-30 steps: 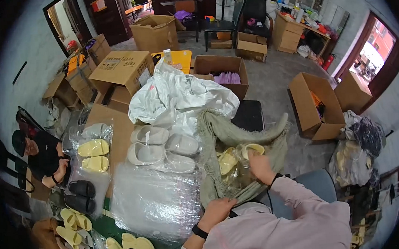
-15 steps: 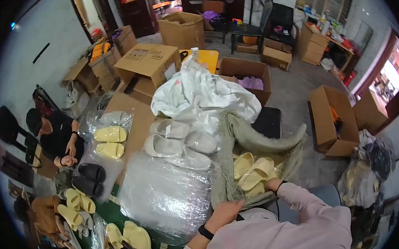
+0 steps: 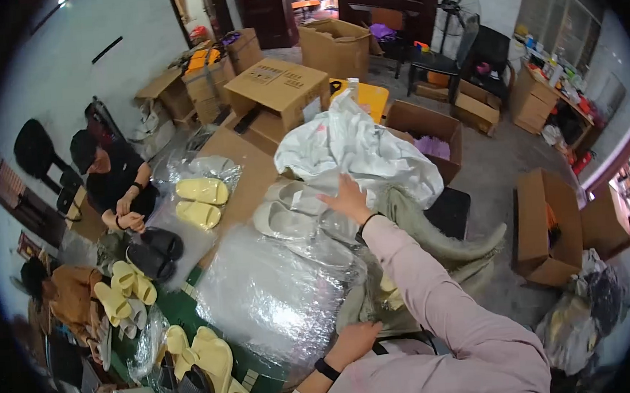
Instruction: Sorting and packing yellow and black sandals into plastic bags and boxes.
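- The right hand, fingers spread and flat, presses on the pale grey slippers in their clear wrapping; nothing is gripped, and the palm seems merely to steady the pile at the table's middle.
- The left hand lies low at the table's near edge, on the rim of the olive sack; its fingers curl loosely, and whether they pinch the cloth cannot be told.
- Grey slippers: about four soles show, laid side by side, presumably sorted by colour.
- A sheet of bubble wrap covers the near table, seemingly as wrapping stock.
- The white plastic bag heaps just behind the grey slippers, touching them.
- One pair of yellow slippers lies bagged to the left; one black pair lies beside it.
- Further yellow slippers, at least six, cluster at the lower left.
- A seated person in black works at the left, hands together.
- Open cardboard boxes ring the floor, eight or more.
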A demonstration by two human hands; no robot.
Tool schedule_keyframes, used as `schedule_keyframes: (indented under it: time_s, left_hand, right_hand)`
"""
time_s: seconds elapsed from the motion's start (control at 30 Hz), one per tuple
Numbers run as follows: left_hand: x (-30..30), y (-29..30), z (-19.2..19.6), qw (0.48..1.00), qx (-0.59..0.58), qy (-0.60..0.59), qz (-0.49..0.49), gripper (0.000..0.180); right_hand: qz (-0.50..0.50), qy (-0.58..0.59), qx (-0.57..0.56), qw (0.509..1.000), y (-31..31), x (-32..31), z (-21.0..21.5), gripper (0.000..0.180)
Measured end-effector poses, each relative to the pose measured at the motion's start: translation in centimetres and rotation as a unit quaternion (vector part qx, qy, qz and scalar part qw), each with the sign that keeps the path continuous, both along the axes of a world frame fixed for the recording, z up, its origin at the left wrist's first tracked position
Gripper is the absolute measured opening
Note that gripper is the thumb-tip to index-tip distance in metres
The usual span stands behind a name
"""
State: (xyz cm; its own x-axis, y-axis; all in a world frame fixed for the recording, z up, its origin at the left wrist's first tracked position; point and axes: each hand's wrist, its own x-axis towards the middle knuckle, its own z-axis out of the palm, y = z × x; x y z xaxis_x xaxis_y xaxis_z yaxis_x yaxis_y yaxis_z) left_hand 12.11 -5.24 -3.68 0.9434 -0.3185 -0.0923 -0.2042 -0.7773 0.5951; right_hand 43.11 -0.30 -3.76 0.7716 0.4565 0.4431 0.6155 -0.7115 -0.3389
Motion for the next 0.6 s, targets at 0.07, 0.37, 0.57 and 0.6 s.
schedule_keyframes:
  time_s: [0.07, 0.37, 0.57, 0.6]
  left_hand:
    - [-0.6, 0.2, -1.1, 0.999, -0.023, -0.012, 0.024, 0.024]
    - [-0.9, 0.1, -2.2, 0.99, -0.045, -0.102, 0.083, 0.018]
    - [-2.1, -0.4, -3.6, 0.982, -0.049, -0.06, 0.171, 0.018]
    - [-1.6, -0.4, -3.2, 0.986, -0.044, -0.057, 0.151, 0.019]
  right_hand:
    - [-0.062, 0.288, 0.006, 0.956, 1.8, 2.6, -4.5, 0.095]
    - [0.143, 0.527, 0.382, 0.746, -4.1, 15.8, -20.3, 0.058]
    - [0.067, 0.307, -0.073, 0.947, 0.1, 13.5, -20.3, 0.042]
    - [0.086, 0.313, -0.159, 0.933, -1.1, 16.1, -21.3, 0.033]
